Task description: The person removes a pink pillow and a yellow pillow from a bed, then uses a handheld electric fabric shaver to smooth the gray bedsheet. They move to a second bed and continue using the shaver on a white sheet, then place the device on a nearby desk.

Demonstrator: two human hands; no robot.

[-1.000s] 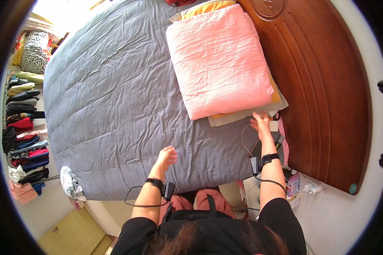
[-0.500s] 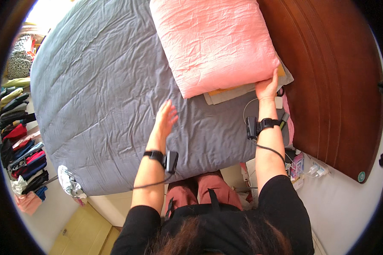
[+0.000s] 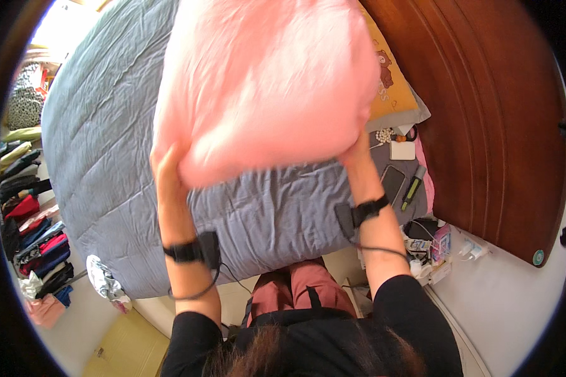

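Grey bed (image 3: 270, 217); above it, at twelve o'clock, a pink quilt (image 3: 264, 88); yellow pillow (image 3: 391, 94) at the quilt's three o'clock. Left hand (image 3: 168, 163): fingers pinching its eight o'clock corner. Right hand (image 3: 358, 152): at the quilt's four o'clock, fingers hidden, grip untellable.

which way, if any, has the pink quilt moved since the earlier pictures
Yes: the pink quilt has shifted left, away from the wooden headboard, uncovering more of the yellow bedding.

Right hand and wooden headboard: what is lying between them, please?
From the right hand to the headboard, the head view shows pale beads and a white square item on grey bedding, then pink fabric.
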